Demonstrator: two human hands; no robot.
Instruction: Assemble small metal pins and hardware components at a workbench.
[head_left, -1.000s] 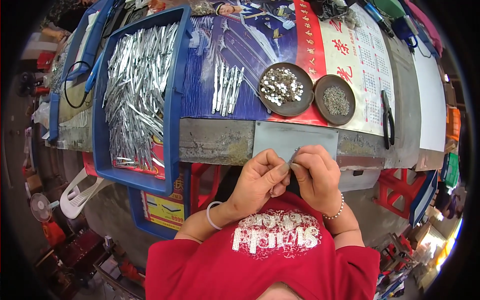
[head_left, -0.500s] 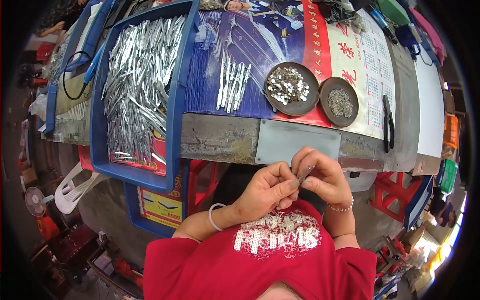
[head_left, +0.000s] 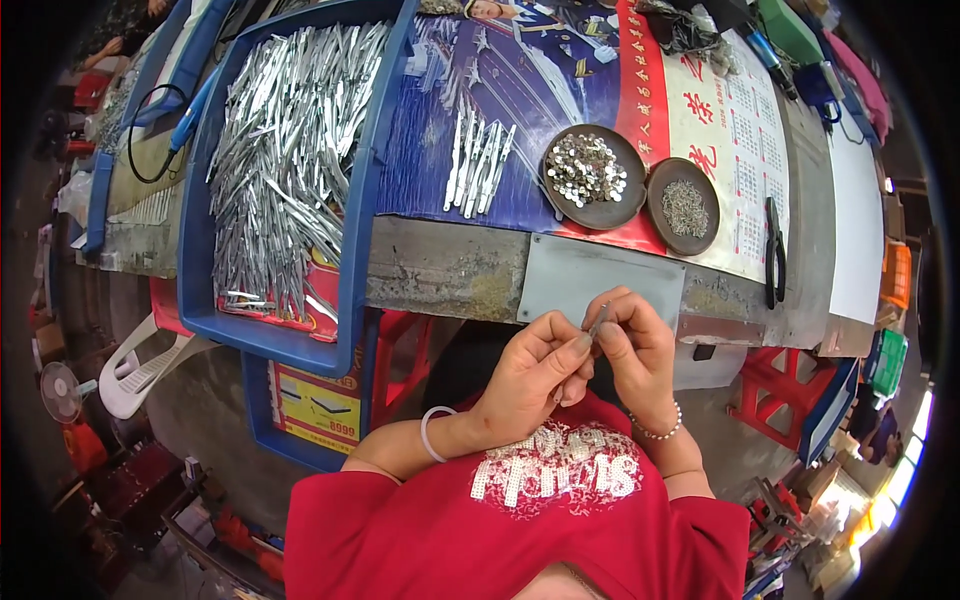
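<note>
Just off the table's near edge, my two hands meet in front of my red shirt. My left hand point(head_left: 535, 375) is closed, its thumb and fingertips pinching a small thin metal piece point(head_left: 600, 320). My right hand point(head_left: 640, 355) pinches the same piece from the other side, thumb against the fingers. Most of the piece is hidden by the fingertips. Beyond my hands lie a brown dish of small silvery discs point(head_left: 588, 168) and a smaller brown dish of tiny metal parts point(head_left: 684, 208). Several slim metal strips point(head_left: 480, 165) lie side by side on the poster.
On the left a deep blue tray point(head_left: 350, 250) is heaped with metal strips point(head_left: 290, 150) and overhangs the table edge. A grey plate point(head_left: 560, 280) sits at the near edge. Black-handled pliers point(head_left: 774, 250) lie to the right. Red stools point(head_left: 785, 395) stand below the table.
My right hand has turned slightly; its thumb now points more upward against the piece, and its fingers are closer to my left fingertips. The whole view has shifted a little.
</note>
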